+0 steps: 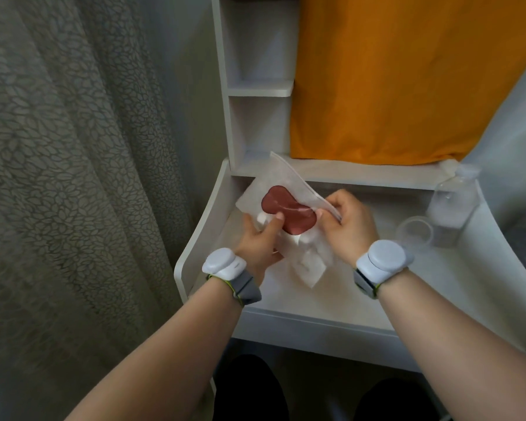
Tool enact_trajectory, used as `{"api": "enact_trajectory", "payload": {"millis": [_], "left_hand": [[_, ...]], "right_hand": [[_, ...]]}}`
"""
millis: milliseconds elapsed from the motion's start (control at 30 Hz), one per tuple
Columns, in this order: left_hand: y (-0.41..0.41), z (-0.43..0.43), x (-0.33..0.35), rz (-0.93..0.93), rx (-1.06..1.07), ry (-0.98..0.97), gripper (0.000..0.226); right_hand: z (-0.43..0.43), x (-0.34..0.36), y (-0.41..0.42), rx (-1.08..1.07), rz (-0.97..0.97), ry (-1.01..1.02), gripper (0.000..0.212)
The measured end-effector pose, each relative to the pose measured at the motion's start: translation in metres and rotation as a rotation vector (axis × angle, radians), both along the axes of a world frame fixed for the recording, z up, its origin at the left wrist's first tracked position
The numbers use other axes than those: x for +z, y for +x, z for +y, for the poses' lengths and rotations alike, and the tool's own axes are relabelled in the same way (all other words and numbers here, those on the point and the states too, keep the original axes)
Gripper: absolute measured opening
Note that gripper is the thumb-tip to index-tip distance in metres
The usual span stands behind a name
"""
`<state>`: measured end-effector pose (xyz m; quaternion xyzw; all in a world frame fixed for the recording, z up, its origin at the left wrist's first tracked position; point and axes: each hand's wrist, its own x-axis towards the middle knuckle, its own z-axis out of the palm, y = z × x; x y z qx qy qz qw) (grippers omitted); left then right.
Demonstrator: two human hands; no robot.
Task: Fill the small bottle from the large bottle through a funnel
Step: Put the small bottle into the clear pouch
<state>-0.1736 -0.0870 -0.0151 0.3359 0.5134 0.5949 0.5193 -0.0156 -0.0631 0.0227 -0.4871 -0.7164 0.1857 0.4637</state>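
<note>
Soft, even daylight fills the scene, with no hard shadows. The hanging orange cloth (392,80) in the upper right is the brightest, most saturated patch. The grey leaf-patterned curtain (73,177) on the left is dimmer. The white desk top (331,293) looks pale and slightly washed out, and below it the bottom of the frame falls near black. The clear plastic bottle (451,205) at the right edge is soft and low in contrast. Wide-angle distortion bows the white shelf upright (225,86) and the desk's edges. The left hand (260,241) and right hand (346,226) on the translucent plastic bag (286,183) look slightly smeared.
</note>
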Motion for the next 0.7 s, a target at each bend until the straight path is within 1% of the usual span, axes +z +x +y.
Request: {"api": "enact_trajectory", "payload": {"millis": [33,100,167,267,333,433,500,567,633,700], "left_hand": [[-0.003,0.000,-0.002,0.000,-0.001,0.022,0.068],[-0.010,0.002,-0.004,0.051,0.038,0.046,0.069],[-0.015,0.005,-0.006,0.137,0.096,0.044,0.078],[-0.022,0.008,-0.011,0.289,0.124,0.000,0.094],[-0.028,0.013,-0.015,0.433,0.062,-0.061,0.100],[-0.043,0.021,-0.015,0.712,-0.047,-0.150,0.090],[-0.050,0.024,-0.013,0.871,-0.085,-0.138,0.084],[-0.053,0.027,-0.009,0.988,-0.065,-0.100,0.073],[-0.051,0.027,-0.005,1.092,-0.026,-0.085,0.060],[-0.047,0.021,-0.003,1.300,-0.027,-0.044,0.050]], "right_hand": [[-0.001,-0.002,-0.002,0.044,0.009,-0.056,0.007],[-0.002,-0.007,-0.005,0.133,0.002,-0.189,0.026],[-0.001,-0.014,-0.011,0.178,-0.021,-0.285,0.040],[0.001,-0.025,-0.025,0.189,-0.025,-0.358,0.047],[0.002,-0.034,-0.035,0.176,-0.002,-0.405,0.051],[0.005,-0.048,-0.043,0.171,0.068,-0.492,0.064],[0.006,-0.054,-0.044,0.172,-0.001,-0.501,0.070],[0.007,-0.056,-0.046,0.161,-0.152,-0.453,0.065],[0.008,-0.055,-0.049,0.154,-0.245,-0.379,0.053],[0.010,-0.055,-0.052,0.135,-0.299,-0.334,0.044]]}}
